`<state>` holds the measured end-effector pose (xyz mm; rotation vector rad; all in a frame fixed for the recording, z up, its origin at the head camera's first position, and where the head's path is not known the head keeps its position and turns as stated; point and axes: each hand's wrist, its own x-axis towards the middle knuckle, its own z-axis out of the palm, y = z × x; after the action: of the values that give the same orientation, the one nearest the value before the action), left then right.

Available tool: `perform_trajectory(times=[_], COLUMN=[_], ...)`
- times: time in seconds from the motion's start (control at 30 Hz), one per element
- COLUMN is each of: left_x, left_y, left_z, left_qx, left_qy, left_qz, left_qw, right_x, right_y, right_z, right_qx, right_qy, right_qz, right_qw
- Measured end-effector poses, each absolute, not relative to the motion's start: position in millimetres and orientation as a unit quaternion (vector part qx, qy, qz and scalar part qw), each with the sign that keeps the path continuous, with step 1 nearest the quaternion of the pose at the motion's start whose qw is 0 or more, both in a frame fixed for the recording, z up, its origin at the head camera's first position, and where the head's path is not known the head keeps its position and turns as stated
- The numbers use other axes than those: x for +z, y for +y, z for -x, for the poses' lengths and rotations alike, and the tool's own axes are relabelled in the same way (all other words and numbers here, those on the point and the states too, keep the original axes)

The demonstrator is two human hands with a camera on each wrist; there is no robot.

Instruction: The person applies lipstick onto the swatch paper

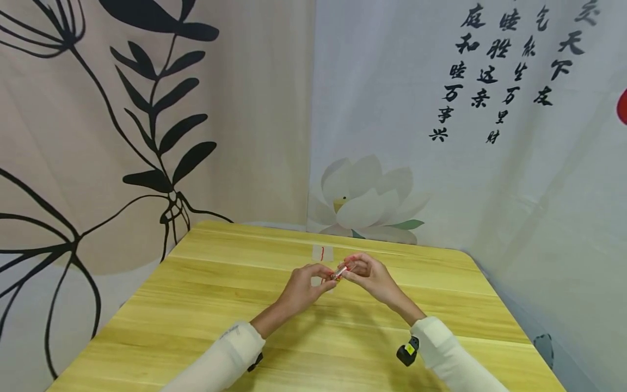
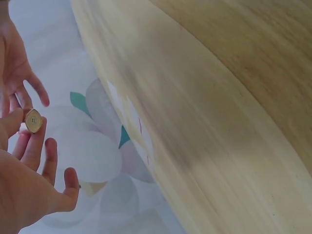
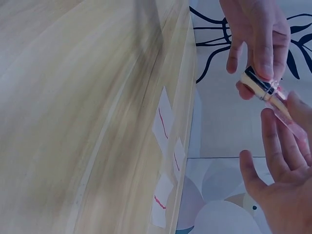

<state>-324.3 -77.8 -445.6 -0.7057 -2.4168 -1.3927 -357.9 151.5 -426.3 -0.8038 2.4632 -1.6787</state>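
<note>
Held between both hands, over the far part of the table, is a small lipstick (image 1: 339,272) with a gold end and a clear, pinkish part. My left hand (image 1: 299,288) pinches the gold end (image 3: 253,82) between thumb and fingers. Thumb and fingers of my right hand (image 1: 374,277) grip the clear part (image 3: 294,126). The left wrist view shows the round, flat tip of the gold end (image 2: 33,121) between the left fingertips. Whether the clear part is seated or partly drawn off cannot be told.
White paper slips with red strokes lie near the table's far edge, one slip (image 3: 163,119) beside two others (image 3: 179,158). The wooden table (image 1: 206,288) ends against printed cloth hangings (image 1: 264,109). Small black cameras (image 1: 407,351) sit on the wrists.
</note>
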Motion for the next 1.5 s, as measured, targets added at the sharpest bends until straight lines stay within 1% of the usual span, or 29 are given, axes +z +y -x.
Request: perform_trajectory(times=[0.33,0.5,0.77,0.93,1.13,1.23,1.33,1.5], left_x=[-443.2,-445.4,-447.9,-449.7,-451.5,-453.0,-457.8,-470.6], left_y=[-81.5,-84.0,-83.9,-83.1,-85.3,-87.8,-92.6,-109.8], left_z=[325.3,325.0,323.7,324.6,324.4,324.6,325.7,327.3], left_qx=[-0.487,-0.492,-0.472,-0.461,-0.438,-0.438,-0.434,-0.414], left_qy=[-0.828,-0.828,-0.840,-0.843,-0.850,-0.850,-0.856,-0.880], left_qz=[0.240,0.238,0.250,0.258,0.271,0.274,0.263,0.220], left_qw=[0.139,0.130,0.095,0.099,0.111,0.105,0.095,0.083], right_x=[-429.1,-432.9,-438.0,-437.0,-433.9,-433.5,-435.1,-441.1], right_y=[147.5,146.3,143.5,139.5,134.0,133.8,136.6,149.7], right_z=[358.3,355.9,353.1,350.6,346.7,345.5,345.4,344.1], right_qx=[-0.554,-0.557,-0.541,-0.543,-0.513,-0.498,-0.486,-0.462], right_qy=[0.785,0.781,0.793,0.790,0.808,0.816,0.823,0.835], right_qz=[0.275,0.279,0.277,0.283,0.291,0.294,0.296,0.297], right_qw=[0.034,0.045,0.030,0.025,0.002,-0.003,-0.001,0.011])
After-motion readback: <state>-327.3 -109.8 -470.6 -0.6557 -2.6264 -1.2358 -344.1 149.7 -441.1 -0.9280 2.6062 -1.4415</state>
